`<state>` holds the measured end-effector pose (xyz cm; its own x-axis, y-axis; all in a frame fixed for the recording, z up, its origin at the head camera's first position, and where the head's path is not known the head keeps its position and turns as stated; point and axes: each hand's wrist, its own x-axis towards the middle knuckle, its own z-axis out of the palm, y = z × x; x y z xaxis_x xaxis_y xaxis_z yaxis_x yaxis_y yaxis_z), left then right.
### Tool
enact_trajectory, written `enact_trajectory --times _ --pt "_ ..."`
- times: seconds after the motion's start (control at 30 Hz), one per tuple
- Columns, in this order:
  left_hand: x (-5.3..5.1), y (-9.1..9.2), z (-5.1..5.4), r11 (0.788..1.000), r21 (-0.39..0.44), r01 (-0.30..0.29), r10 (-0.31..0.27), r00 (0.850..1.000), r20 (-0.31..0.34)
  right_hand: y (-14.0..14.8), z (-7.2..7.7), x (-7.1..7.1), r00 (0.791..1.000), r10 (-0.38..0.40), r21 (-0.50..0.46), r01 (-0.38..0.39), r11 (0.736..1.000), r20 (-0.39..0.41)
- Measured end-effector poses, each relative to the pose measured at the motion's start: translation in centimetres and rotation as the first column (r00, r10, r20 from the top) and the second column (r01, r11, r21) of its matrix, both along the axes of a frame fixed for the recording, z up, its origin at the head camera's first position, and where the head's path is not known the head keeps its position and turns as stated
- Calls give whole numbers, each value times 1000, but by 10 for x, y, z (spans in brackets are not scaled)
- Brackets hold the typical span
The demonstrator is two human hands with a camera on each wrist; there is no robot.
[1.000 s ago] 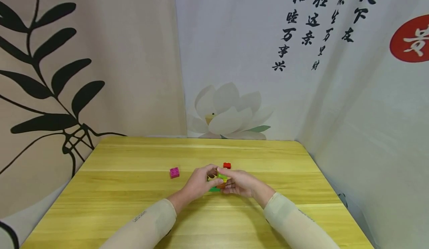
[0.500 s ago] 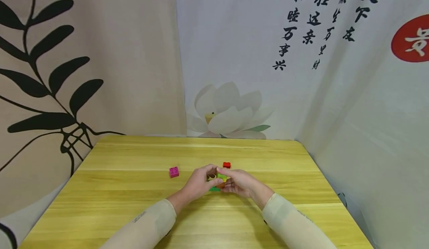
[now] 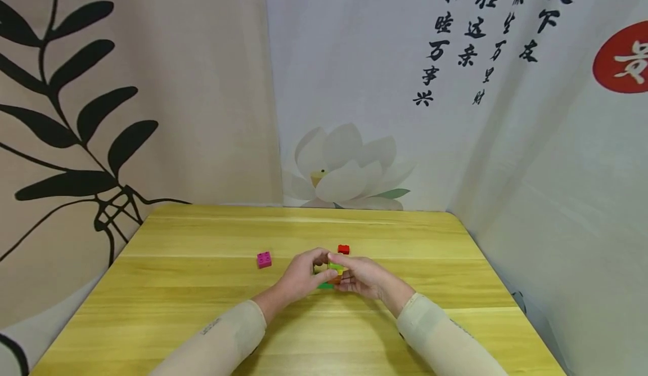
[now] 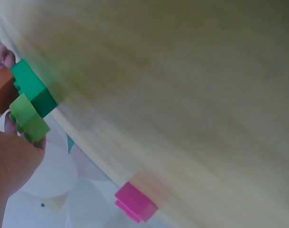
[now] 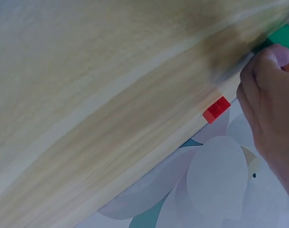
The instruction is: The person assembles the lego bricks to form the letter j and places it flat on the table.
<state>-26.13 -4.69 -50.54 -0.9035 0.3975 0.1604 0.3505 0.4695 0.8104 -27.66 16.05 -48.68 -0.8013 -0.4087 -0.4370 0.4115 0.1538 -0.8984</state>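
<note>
Both hands grip a small stack of toy building bricks from either side, low over the middle of the table. My left hand [image 3: 302, 275] holds it from the left, thumb in front. My right hand [image 3: 368, 278] has its fingers on the stack's right side. Its thumb reaches over the top. A green brick [image 4: 34, 88] forms the bottom, with a light green brick [image 4: 30, 117] beside an orange brick [image 4: 2, 90] on it. Higher up, a yellow brick [image 3: 340, 272] shows between the hands. Fingers hide much of the stack.
A pink brick [image 3: 264, 260] lies on the wooden table [image 3: 202, 308] left of the hands. Just behind the stack sits a red brick [image 3: 343, 249]. Printed curtains [image 3: 354, 83] hang along the table's far edge and sides.
</note>
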Motion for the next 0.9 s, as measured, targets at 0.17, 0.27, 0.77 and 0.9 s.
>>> enact_trajectory --times 0.17,0.27,0.77,0.9 --pt "0 -9 8 998 -66 -20 19 1000 -13 0 -1 0 1000 -5 2 5 1000 0" --pt "-1 -23 12 993 -88 -75 73 997 -27 0 -1 0 1000 0 5 0 1000 3" --pt "-14 -117 -1 860 -387 -334 266 939 -219 20 1 -2 999 4 -66 -1 998 51" --pt "-14 -125 -4 853 -416 -316 276 949 -154 26 -1 -3 998 40 -67 -37 997 48"
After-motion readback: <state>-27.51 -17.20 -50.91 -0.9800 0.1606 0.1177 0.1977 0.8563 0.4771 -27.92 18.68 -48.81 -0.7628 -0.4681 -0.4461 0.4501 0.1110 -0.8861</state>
